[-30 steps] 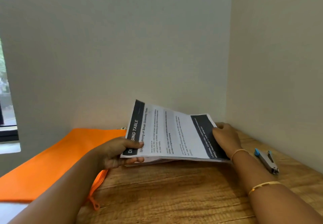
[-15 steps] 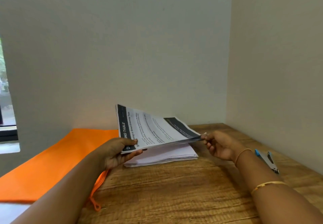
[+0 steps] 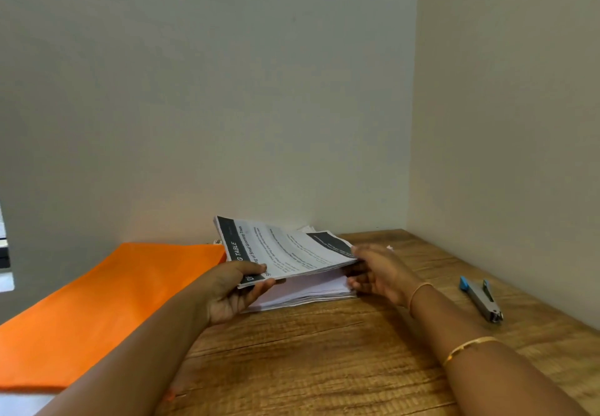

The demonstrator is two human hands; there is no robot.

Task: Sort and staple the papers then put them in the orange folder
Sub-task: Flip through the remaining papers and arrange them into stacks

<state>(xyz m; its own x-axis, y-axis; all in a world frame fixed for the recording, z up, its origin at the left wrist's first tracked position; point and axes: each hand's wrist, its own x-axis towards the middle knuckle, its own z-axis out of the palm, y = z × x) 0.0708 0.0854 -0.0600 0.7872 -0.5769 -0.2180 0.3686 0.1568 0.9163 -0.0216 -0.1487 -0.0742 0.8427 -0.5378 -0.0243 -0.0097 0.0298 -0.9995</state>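
A set of printed sheets (image 3: 282,250) with dark header bands is lifted off the rest of the stack. My left hand (image 3: 233,289) grips its near left corner, thumb on top. My right hand (image 3: 378,269) is at its right edge, fingers curled under the lifted sheets and above the pile. The remaining white paper pile (image 3: 308,292) lies flat on the wooden desk. The orange folder (image 3: 107,302) lies flat to the left, touching the pile's far corner. A grey stapler (image 3: 480,298) with a blue end rests on the desk to the right.
The wooden desk (image 3: 324,360) sits in a corner, with walls behind and on the right. A window edge (image 3: 5,253) shows at far left. The folder's orange zip pull (image 3: 170,394) peeks out beside my left forearm.
The lifted sheets have come down lower and flatter over the pile. My right hand has moved from pinching the right corner to sliding its fingers beneath the sheets.
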